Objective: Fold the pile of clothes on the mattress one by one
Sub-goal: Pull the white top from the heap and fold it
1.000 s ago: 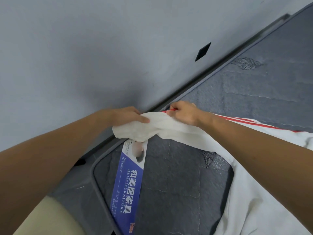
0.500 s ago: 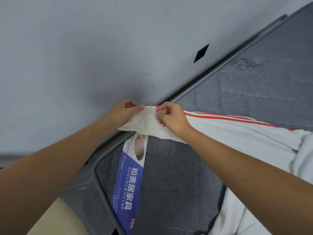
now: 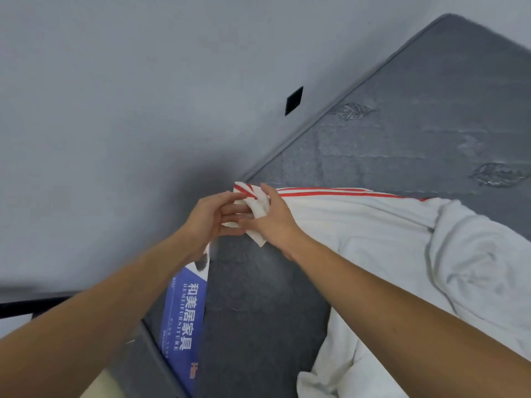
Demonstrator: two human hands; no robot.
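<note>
A white garment with red stripes along its far edge lies stretched across the grey mattress. Its bunched end is lifted near the mattress's left edge. My left hand pinches that end from the left, fingers curled into the cloth. My right hand grips the same end from the right, thumb and fingers closed on the fabric. The two hands touch each other. More white cloth lies rumpled at the right, partly under my right forearm.
A blue and white printed label runs along the mattress's near left corner. The grey wall stands close on the left, with a small black square on it. A dark rail shows at the lower left.
Both hands have come together on the garment's end, bunching it smaller and moving it farther along the mattress edge. The red-striped edge now shows at the held end.
</note>
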